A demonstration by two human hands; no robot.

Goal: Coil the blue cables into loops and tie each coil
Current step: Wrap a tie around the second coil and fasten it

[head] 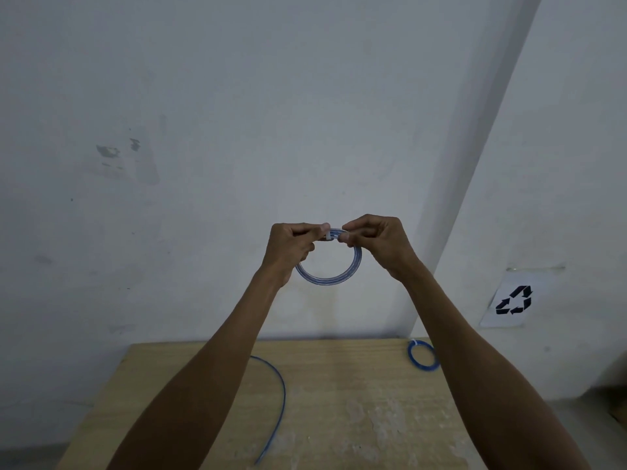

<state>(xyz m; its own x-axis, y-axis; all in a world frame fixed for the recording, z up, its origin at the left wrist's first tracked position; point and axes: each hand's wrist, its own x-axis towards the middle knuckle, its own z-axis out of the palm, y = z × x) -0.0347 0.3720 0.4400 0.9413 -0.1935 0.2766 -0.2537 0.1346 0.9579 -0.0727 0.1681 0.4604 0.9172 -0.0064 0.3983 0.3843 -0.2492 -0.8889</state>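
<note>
So both hands are up in the air in front of the pale wall (237,113), well above the bench (339,412), with a blue cable coil (327,280) held between them. The coil hangs as a neat round loop of a few turns, facing the camera.

The left hand (291,247) grips the top left of the loop, its fingers (307,248) curled round the cable and the thumb lying along the top. The right hand (376,245) pinches the top right, fingertips clamped on the cable and tucked in close. Right between the two hands, at the very top of the loop, sits a little white tie (328,236). Can't tell if it's knotted or just wrapped, it's too small.

Down on the wooden bench a loose blue cable (280,395) curves from the middle toward the front edge, uncoiled. At the back right corner lies a second coil (422,361) with a white tie on it, partly hidden behind the right forearm.

There's a recycling sign (514,300) on paper stuck to the wall on the right
</note>
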